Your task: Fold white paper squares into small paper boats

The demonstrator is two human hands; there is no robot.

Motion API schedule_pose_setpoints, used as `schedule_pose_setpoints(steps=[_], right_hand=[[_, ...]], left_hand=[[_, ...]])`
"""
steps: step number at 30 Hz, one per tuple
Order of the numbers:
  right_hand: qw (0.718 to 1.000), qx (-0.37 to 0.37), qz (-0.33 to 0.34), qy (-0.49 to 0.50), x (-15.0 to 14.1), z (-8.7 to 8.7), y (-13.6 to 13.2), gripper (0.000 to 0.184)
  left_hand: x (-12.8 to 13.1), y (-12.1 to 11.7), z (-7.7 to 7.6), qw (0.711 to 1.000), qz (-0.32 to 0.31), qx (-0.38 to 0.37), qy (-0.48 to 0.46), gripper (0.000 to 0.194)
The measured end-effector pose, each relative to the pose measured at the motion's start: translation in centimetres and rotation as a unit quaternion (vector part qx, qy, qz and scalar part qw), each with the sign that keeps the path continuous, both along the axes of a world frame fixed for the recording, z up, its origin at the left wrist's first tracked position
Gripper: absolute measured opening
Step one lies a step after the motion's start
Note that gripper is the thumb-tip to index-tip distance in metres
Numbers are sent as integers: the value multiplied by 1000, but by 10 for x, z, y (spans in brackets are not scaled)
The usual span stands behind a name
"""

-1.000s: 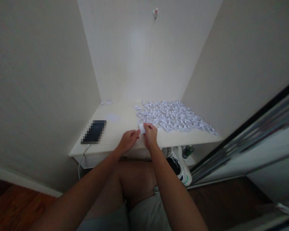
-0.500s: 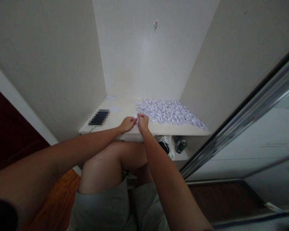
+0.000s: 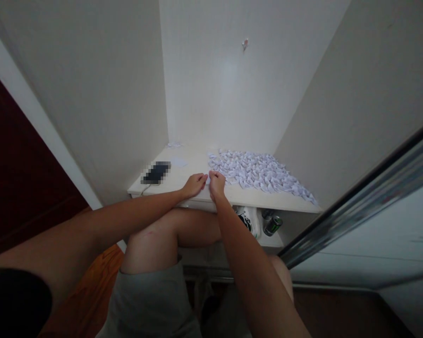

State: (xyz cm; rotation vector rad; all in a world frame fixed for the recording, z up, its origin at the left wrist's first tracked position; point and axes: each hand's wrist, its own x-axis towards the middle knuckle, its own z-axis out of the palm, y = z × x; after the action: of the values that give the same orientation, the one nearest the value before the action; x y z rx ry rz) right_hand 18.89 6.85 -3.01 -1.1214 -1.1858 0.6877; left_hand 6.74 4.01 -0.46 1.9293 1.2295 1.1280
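Observation:
Near the front edge of a white desktop (image 3: pixel 193 162), my left hand (image 3: pixel 194 184) and my right hand (image 3: pixel 217 184) are closed, knuckles up, almost touching. Between their fingertips shows a small piece of white paper (image 3: pixel 207 180), partly covered by the fingers; its folds are too small to make out. Just beyond my right hand spreads a wide heap of small folded white papers (image 3: pixel 257 171). Flat white paper (image 3: pixel 178 162) lies farther back on the left, and a few more white pieces (image 3: pixel 174 145) rest in the back left corner.
A blurred-out dark device (image 3: pixel 157 172) with a cable (image 3: pixel 145 189) lies at the desktop's left. Under the top, a shelf holds a white-and-black shoe (image 3: pixel 255 223) and a dark can (image 3: pixel 273 226). Walls enclose the back and sides; a metal rail (image 3: pixel 356 202) slants along the right.
The camera has turned, so the desk sits farther right and tilts in view. My hands stay together at the paper, with slight finger movement. A knee now shows beside my right forearm.

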Motion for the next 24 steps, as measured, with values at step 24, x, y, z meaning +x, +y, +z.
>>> schedule_pose_setpoints(steps=[24], right_hand=[[997,-4,68,28,-5,15,-16,31]], left_hand=[[4,4,-3,952,95,-73,-283,44]])
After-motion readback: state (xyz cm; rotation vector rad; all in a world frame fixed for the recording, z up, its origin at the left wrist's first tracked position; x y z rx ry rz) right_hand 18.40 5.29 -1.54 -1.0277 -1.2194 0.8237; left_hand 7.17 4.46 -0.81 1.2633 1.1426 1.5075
